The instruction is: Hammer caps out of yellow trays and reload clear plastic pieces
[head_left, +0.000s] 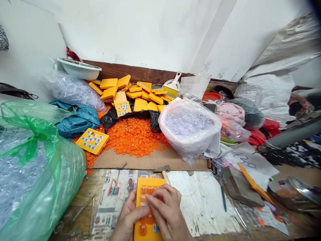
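Note:
My left hand (128, 216) grips the left side of a yellow plastic game board (151, 181), its thumb lying across the front. Clear and orange-tinted round pieces (142, 228) sit in openings of that board. My right hand (168, 211) rests over the right half, thumb and fingertips drawn together at the board's middle; whatever they pinch is too small to make out. Part of the board and its blue-and-white printed squares are hidden beneath the right hand. Under both hands lies a printed sheet (106, 204) on the worktable.
Loose orange rings (132, 137) are heaped behind a cardboard strip (112, 160). Yellow cases (109, 83) pile up farther back; another yellow board (92, 141) lies left. A green bag (62, 167) and a white bag (190, 130) hold clear pieces. Pliers-like metal tools (163, 169) lie ahead.

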Action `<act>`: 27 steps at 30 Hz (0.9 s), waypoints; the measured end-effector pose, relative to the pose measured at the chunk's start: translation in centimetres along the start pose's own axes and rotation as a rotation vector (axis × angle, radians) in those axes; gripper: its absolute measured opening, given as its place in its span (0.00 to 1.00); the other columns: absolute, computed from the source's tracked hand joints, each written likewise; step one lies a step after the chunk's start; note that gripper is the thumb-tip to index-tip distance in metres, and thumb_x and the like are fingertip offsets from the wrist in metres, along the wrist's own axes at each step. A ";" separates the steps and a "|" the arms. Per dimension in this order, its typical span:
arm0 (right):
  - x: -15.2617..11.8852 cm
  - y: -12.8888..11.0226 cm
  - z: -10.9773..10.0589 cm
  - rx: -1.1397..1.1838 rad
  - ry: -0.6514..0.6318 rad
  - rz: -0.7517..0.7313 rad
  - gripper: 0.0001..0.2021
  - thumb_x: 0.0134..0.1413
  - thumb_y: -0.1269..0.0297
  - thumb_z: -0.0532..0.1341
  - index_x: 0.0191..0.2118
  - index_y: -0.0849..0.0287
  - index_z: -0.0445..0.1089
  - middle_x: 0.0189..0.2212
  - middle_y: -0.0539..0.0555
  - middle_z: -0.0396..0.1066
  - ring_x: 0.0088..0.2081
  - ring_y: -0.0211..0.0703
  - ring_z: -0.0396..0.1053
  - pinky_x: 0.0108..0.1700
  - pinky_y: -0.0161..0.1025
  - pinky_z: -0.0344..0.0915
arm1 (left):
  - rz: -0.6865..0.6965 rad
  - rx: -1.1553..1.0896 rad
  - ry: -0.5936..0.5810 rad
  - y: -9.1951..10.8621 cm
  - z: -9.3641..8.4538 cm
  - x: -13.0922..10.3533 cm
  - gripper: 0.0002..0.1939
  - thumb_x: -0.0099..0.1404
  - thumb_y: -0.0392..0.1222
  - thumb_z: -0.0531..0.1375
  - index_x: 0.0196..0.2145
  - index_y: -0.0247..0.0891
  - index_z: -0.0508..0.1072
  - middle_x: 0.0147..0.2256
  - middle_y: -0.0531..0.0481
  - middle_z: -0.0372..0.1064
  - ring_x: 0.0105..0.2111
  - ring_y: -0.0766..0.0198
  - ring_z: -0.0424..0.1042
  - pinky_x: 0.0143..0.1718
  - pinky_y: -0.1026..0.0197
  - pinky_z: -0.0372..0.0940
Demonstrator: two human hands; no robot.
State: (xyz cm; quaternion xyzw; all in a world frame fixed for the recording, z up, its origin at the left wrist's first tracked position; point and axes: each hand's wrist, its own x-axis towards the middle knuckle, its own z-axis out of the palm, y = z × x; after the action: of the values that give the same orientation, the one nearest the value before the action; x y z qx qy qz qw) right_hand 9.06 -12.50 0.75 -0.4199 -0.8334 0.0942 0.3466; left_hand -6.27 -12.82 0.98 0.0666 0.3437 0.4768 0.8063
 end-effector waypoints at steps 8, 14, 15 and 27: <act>-1.2 -1.2 2.8 0.170 0.241 0.384 0.10 0.61 0.63 0.55 0.46 0.45 0.67 0.56 0.54 0.48 0.58 0.55 0.52 0.56 0.55 0.57 | 0.106 0.049 0.086 -0.8 0.1 0.1 0.27 0.50 0.44 0.71 0.46 0.37 0.70 0.45 0.39 0.76 0.49 0.44 0.72 0.52 0.49 0.65; -0.7 -1.0 3.5 1.106 0.298 0.894 0.39 0.44 0.56 0.69 0.60 0.49 0.50 0.58 0.59 0.60 0.55 0.55 0.66 0.52 0.51 0.66 | 0.229 0.182 0.163 -1.5 -0.9 0.8 0.30 0.49 0.47 0.71 0.48 0.35 0.69 0.44 0.38 0.76 0.47 0.44 0.73 0.50 0.50 0.66; -0.3 -1.1 3.2 1.257 0.263 0.937 0.39 0.42 0.58 0.71 0.58 0.51 0.53 0.54 0.59 0.66 0.52 0.56 0.68 0.51 0.50 0.67 | 0.253 0.215 0.178 -1.7 -1.2 0.9 0.31 0.49 0.48 0.71 0.48 0.35 0.68 0.44 0.37 0.76 0.47 0.45 0.73 0.50 0.50 0.67; -1.0 -0.5 3.2 1.106 0.231 0.958 0.33 0.41 0.54 0.70 0.54 0.53 0.62 0.46 0.58 0.74 0.47 0.53 0.73 0.47 0.47 0.70 | 0.273 0.237 0.178 -2.6 -1.6 1.0 0.30 0.51 0.50 0.69 0.49 0.37 0.68 0.45 0.39 0.76 0.48 0.45 0.73 0.50 0.50 0.67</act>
State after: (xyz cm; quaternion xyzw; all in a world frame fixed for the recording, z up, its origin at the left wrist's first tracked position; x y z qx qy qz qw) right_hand 7.03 -13.14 -1.93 -0.5089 -0.3480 0.5964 0.5140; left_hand -5.08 -13.77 -1.88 0.1647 0.4550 0.5420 0.6871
